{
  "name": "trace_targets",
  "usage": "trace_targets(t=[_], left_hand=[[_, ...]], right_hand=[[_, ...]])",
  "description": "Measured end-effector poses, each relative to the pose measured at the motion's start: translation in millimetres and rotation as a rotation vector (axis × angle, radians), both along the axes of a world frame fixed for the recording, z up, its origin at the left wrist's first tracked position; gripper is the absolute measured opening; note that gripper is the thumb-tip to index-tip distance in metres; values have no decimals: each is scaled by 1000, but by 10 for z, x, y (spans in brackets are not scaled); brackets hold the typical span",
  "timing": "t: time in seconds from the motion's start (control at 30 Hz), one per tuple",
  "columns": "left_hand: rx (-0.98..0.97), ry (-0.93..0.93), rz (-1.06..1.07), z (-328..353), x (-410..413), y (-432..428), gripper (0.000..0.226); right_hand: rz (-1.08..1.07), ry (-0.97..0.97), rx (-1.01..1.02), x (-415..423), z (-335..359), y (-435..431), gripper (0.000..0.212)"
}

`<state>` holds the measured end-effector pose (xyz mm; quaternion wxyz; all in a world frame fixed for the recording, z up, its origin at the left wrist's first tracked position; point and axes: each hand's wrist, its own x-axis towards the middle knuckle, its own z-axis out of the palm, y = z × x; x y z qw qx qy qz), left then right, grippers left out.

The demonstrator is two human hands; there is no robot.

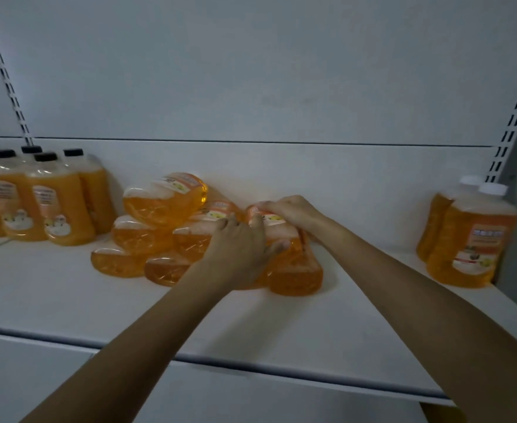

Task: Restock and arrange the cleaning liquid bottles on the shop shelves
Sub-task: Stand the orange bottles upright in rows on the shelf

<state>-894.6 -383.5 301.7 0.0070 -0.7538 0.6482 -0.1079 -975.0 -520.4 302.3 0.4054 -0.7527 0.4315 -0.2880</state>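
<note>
Both hands meet on one orange cleaning liquid bottle, which lies on its side on the white shelf with its wide base towards the camera. The left hand lies over the bottle's middle, its fingers curled down onto the label and the thumb pressed against the bottle's right flank. The right hand reaches in from the right, and its fingers are bent over the bottle's far end and grip it there; the cap is hidden beneath them. Directly left of the fingers, and touching the gripped bottle, is a pile of bottles of the same orange kind, all on their sides and stacked in rough layers, with 1 resting on top. Whether another bottle lies under the left palm cannot be told. Further left of the fingers, apart from the pile, a cluster of black-capped bottles stands upright near the back of the shelf, with 5 caps showing. Well to the right of the fingers, 2 white-capped bottles stand upright, one close behind the other, at the shelf's right end. Beyond the fingers rises the plain white back panel, with a slotted upright at its right edge.
</note>
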Motion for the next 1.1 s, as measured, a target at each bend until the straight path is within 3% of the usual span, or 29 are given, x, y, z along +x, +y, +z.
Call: trace_targets(t=[0.13,0.27,0.33,0.4,0.47,0.57,0.67,0.87,1.1], left_hand=[[-71,-37,-37,-20,-13,27,73],[-203,117,-86,-45,-94,49,78],[-330,343,-145,-54,-208,49,84],[-414,701,-194,-18,-376,29,101],[-329,1060,-185,26,-548,-22,112],[-221,1428,-254,10,-805,-122,98],[-274,1362,-333,-125,-1129,-220,85],[-215,1258,-456,-561,-1504,-402,104],[-202,1077,-341,-724,-1631,-637,115]], right_hand=[[-96,-216,5,-8,-22,52,62],[-179,-413,-50,-141,113,172,61],[-144,-513,-27,-310,225,228,60],[-104,-621,-3,-524,336,279,61],[-73,-692,-16,-741,421,331,60],[-12,-682,-78,-1053,480,360,58],[75,-545,-147,-1394,505,342,65],[92,38,-474,-2061,459,325,82],[30,253,-585,-2290,178,252,95]])
